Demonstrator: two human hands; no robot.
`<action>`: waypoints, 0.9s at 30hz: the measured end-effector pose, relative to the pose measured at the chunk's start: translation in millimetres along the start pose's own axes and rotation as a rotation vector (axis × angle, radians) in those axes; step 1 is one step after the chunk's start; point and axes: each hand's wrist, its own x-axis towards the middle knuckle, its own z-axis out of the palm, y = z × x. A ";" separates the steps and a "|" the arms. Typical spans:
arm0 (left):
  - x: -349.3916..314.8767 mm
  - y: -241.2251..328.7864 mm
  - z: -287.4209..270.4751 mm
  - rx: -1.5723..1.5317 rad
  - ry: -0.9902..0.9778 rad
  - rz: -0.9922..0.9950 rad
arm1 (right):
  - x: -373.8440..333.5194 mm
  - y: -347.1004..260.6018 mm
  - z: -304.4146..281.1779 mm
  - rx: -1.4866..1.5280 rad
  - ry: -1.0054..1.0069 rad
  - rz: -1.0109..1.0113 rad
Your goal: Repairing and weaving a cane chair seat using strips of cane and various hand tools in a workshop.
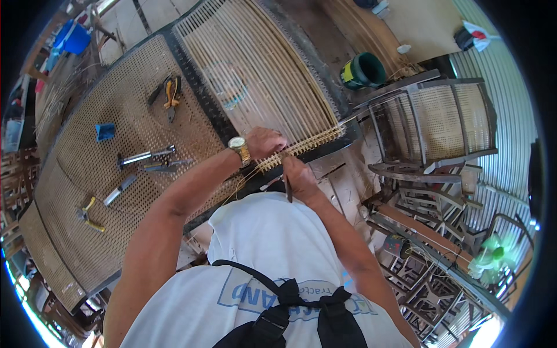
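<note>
A dark-framed panel is strung with long parallel cane strands [261, 69], and a band of woven cane [316, 141] crosses their near ends. My left hand [266, 142], with a gold watch on its wrist, is closed at the left part of that band; its fingertips hide whatever they grip. Just to its right and nearer me, my right hand [299, 177] is closed around a narrow dark flat tool [288, 190]. The tool's upper end is at the woven band, and its lower end points toward my shirt. Loose cane strands [239, 184] curl out below my left wrist.
On the finished cane mesh [136, 75] at left lie orange-handled pliers [172, 98], a blue block [105, 132], a hammer-like metal tool [145, 156], a knife [120, 189] and yellow-handled cutters [88, 214]. A green bucket [364, 71] and a cane-backed chair [441, 122] stand at right.
</note>
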 end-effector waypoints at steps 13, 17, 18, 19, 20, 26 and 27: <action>2.0 6.2 -2.7 -0.132 0.150 -0.020 | 0.6 7.2 -37.9 0.428 0.245 0.214; 2.6 10.2 0.4 -0.030 0.094 -0.053 | 2.5 10.6 -32.3 0.468 0.257 0.256; 1.1 9.2 4.8 -0.014 0.118 -0.036 | 3.9 10.2 -32.0 0.471 0.253 0.256; 0.3 8.3 9.2 0.002 0.142 -0.019 | 6.0 9.6 -32.2 0.493 0.239 0.281; 1.7 7.3 13.2 0.022 0.118 -0.052 | 7.6 9.2 -31.8 0.515 0.226 0.306; 9.1 12.1 6.9 0.021 0.066 -0.063 | 9.4 14.3 -32.2 0.321 0.229 -0.159; 8.1 11.1 6.4 0.022 0.064 -0.067 | 8.6 9.2 -28.0 0.325 0.229 -0.160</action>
